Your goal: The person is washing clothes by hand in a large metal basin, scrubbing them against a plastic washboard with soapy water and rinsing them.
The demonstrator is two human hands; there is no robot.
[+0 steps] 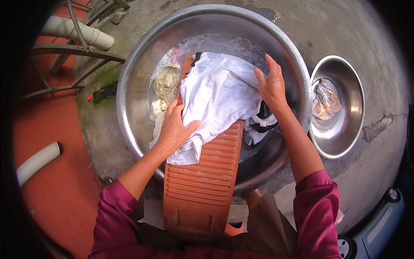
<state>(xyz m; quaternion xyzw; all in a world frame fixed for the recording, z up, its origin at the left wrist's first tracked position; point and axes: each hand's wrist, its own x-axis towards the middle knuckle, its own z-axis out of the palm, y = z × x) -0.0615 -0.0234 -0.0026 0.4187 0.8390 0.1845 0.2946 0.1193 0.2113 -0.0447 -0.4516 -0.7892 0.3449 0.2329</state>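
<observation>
A wet white garment [220, 87] with dark trim is spread over the ridged orange-brown washboard [216, 162]. The board leans into a large metal basin [136, 129] of soapy water [223, 40]. My left hand [174, 128] rests at the garment's left edge, its thumb lying on the fabric apart from the fingers. Beside the garment's right edge, over the basin, my right hand [273, 84] is raised with thumb and fingers apart; whether the thumb touches the cloth is unclear. Part of the garment hangs down the board's right side, near black-and-white cloth [262, 124].
Yellowish cloth [167, 83] lies in the basin's left side. A smaller metal basin [351, 129] at right holds a crumpled cloth [326, 98]. Metal frame bars [81, 50] and a white pipe [77, 32] stand at upper left. Another pipe [38, 162] lies lower left.
</observation>
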